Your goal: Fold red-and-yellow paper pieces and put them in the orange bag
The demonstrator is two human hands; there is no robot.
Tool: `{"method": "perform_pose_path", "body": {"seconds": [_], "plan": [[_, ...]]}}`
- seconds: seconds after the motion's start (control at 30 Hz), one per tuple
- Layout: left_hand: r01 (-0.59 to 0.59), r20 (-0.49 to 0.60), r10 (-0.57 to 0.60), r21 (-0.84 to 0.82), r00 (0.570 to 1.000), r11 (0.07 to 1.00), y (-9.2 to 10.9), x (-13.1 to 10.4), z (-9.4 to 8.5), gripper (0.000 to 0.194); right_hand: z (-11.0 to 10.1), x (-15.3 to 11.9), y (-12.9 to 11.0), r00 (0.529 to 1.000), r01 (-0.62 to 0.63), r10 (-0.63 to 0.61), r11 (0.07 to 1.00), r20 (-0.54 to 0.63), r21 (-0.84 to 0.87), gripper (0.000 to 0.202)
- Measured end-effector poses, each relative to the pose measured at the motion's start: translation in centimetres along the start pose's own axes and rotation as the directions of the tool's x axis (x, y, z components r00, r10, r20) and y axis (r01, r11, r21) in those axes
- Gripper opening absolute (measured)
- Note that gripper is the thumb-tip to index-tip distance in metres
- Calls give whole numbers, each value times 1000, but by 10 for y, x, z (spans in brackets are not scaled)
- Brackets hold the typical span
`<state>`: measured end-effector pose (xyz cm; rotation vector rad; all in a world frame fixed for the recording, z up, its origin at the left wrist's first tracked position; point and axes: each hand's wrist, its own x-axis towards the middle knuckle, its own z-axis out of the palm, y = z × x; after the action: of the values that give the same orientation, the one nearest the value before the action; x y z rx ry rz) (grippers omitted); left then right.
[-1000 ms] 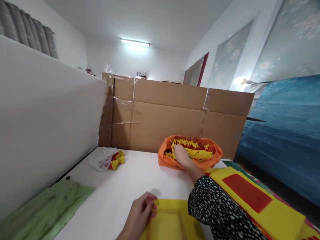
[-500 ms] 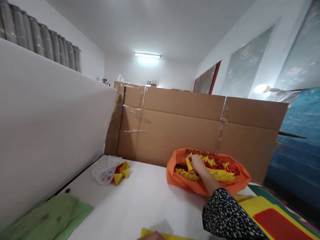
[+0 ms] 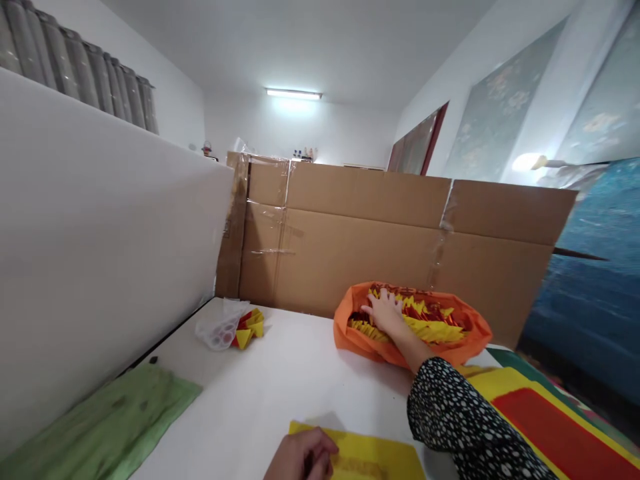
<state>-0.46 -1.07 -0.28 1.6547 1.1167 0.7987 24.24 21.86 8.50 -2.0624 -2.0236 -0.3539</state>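
Note:
My right hand (image 3: 386,313) is over the left part of an orange cloth bag (image 3: 347,333), open with its fingers spread. Folded yellow and red paper pieces (image 3: 434,328) fill the bag in packed rows, and my fingers lie on or just above them. At the bottom, my left hand (image 3: 304,455) is at the left edge of a flat yellow paper sheet (image 3: 383,453), its fingers curled in against the sheet. The lower part of the sheet is cut off by the frame. A black sleeve with white specks covers my right forearm.
Yellow sheets with a red panel (image 3: 555,427) lie at the right. A clear plastic piece (image 3: 220,331) and a folded yellow and red piece (image 3: 249,328) lie at the back left. A green cloth (image 3: 115,420) is at the front left. A cardboard wall (image 3: 350,247) stands behind.
My right hand has gone from pinching a yellow folded piece in the bag to spread fingers over the bag. The view has tilted down, showing more of my left hand and the yellow sheet.

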Motion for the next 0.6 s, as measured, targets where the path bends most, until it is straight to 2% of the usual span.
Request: {"method": "perform_pose_path", "body": {"seconds": [0.17, 0.23, 0.3, 0.37, 0.43, 0.53, 0.6], "plan": [[-7, 71, 4, 40, 997, 999, 2, -4, 4, 19, -59, -15, 13, 988, -65, 73, 996, -136, 63, 45], [-69, 83, 59, 130, 995, 989, 8, -8, 4, 20, -85, -30, 29, 970, -114, 132, 989, -204, 99, 49], [-189, 129, 162, 233, 978, 954, 17, -13, 3, 21, -108, -50, 48, 934, -158, 200, 974, -296, 161, 49], [-326, 265, 250, 299, 931, 897, 27, -21, 3, 23, -126, -73, 67, 878, -172, 262, 954, -402, 248, 46], [-459, 437, 305, 307, 846, 834, 35, -29, 5, 39, -140, -96, 84, 825, -171, 305, 937, -476, 305, 43], [-600, 607, 344, 284, 716, 748, 38, -41, 15, 69, -155, -123, 104, 798, -225, 359, 923, -484, 313, 41], [-628, 650, 332, 291, 683, 721, 36, -47, 24, 74, -160, -135, 116, 790, -279, 406, 905, -460, 321, 41]]}}
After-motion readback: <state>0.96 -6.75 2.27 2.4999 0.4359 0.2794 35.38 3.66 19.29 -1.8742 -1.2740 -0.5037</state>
